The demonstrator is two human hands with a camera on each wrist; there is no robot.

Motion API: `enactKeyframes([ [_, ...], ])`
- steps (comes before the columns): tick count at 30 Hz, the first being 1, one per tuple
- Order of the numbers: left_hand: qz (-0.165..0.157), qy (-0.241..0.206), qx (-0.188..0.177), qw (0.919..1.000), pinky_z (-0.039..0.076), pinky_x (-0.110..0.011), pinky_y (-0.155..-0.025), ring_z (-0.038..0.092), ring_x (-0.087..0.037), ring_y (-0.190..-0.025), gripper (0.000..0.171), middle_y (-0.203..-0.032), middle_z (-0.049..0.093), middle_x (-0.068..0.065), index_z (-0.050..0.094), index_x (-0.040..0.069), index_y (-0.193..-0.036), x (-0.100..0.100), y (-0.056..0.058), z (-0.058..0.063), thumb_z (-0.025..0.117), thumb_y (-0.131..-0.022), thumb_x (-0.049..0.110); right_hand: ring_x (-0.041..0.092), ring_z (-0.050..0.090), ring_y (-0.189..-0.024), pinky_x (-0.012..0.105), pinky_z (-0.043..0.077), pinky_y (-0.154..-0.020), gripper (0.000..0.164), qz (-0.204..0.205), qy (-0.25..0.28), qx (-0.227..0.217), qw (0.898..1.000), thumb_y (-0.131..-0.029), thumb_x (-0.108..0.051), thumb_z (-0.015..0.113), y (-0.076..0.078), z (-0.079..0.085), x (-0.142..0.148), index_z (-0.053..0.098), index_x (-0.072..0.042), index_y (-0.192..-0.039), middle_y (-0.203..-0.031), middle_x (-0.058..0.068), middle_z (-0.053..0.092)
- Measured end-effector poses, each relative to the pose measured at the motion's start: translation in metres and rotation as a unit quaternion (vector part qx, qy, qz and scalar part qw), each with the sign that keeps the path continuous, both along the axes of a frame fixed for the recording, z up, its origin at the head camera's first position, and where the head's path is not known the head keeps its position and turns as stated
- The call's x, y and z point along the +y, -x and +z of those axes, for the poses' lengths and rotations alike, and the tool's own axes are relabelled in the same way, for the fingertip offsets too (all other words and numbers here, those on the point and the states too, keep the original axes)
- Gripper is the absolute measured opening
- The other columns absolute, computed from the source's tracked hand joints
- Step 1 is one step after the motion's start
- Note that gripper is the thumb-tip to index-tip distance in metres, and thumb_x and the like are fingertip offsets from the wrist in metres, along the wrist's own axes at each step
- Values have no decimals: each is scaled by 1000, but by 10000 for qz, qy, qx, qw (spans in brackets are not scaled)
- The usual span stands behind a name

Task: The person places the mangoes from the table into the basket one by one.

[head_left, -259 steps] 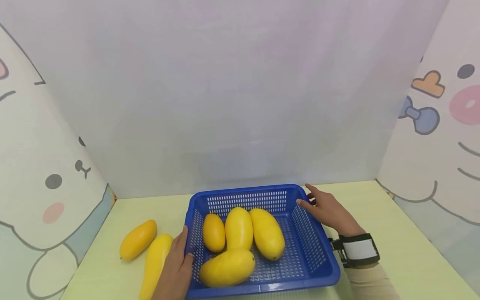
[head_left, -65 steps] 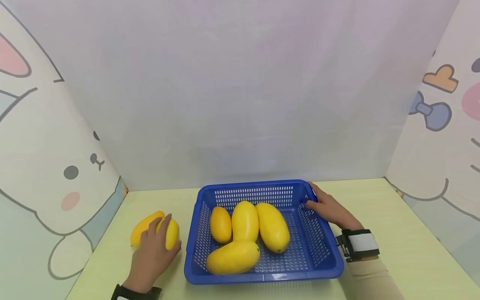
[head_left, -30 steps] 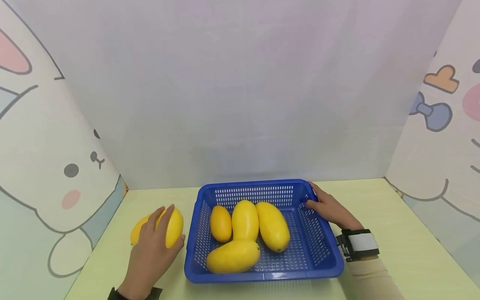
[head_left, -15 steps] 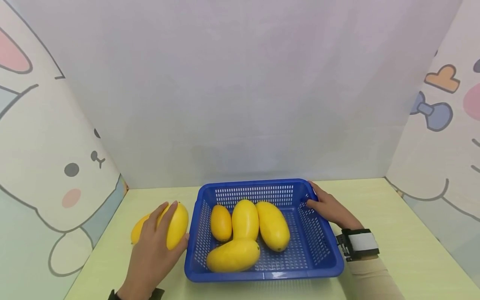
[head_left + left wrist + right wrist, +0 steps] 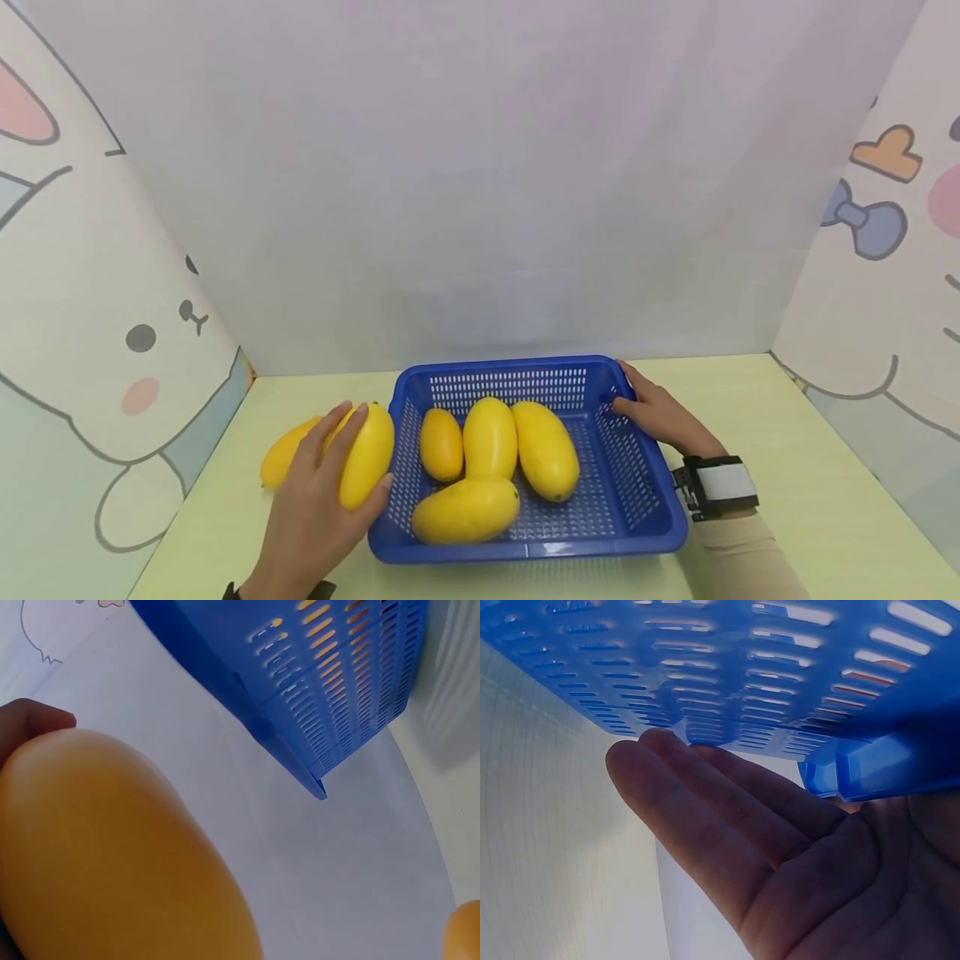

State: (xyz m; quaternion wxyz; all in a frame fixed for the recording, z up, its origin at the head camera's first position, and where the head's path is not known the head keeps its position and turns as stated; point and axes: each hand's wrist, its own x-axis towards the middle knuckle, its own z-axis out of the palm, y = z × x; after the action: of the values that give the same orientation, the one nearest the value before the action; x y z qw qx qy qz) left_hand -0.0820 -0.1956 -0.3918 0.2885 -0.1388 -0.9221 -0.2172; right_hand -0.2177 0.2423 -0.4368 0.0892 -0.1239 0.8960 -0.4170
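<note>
My left hand holds a yellow mango just left of the blue plastic basket, with fingers over its top and thumb on its right side. In the left wrist view this mango fills the lower left, close to the basket's slotted wall. At the basket's right side, my right hand grips the rim, thumb inside and fingers outside. The right wrist view has its fingers along the outer wall. Inside the basket lie several mangoes, among them a smaller orange-yellow one and a yellow one across the front.
Another orange-yellow mango lies on the pale yellow-green table, partly behind my left hand. A pale curtain-like backdrop rises behind the table. Panels with cartoon animals stand at both sides.
Several seconds ago both hands were at the basket's sides. Since then my left hand has taken a mango from the table and moved it up and right toward the basket. The right hand stays.
</note>
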Motion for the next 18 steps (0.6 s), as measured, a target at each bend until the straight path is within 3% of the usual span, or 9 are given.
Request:
enactKeyframes([
  [12, -573, 210, -66, 9981, 51, -40, -81, 46, -22, -114, 84, -146, 33, -1, 30, 28, -146, 16, -10, 4, 71, -73, 40, 29, 57, -92, 39, 53, -69, 74, 78, -53, 110, 9999, -92, -20, 48, 1, 2, -2, 3, -9, -150, -137, 32, 36],
  [18, -918, 249, -101, 9954, 52, -34, -80, 52, -18, -107, 82, -146, 32, -2, 29, 26, -146, 27, -16, 10, 69, -76, 41, 28, 58, -90, 39, 53, -68, 75, 43, -17, 107, 9999, -91, -18, 48, 1, 1, -2, 3, -7, -149, -136, 33, 37],
])
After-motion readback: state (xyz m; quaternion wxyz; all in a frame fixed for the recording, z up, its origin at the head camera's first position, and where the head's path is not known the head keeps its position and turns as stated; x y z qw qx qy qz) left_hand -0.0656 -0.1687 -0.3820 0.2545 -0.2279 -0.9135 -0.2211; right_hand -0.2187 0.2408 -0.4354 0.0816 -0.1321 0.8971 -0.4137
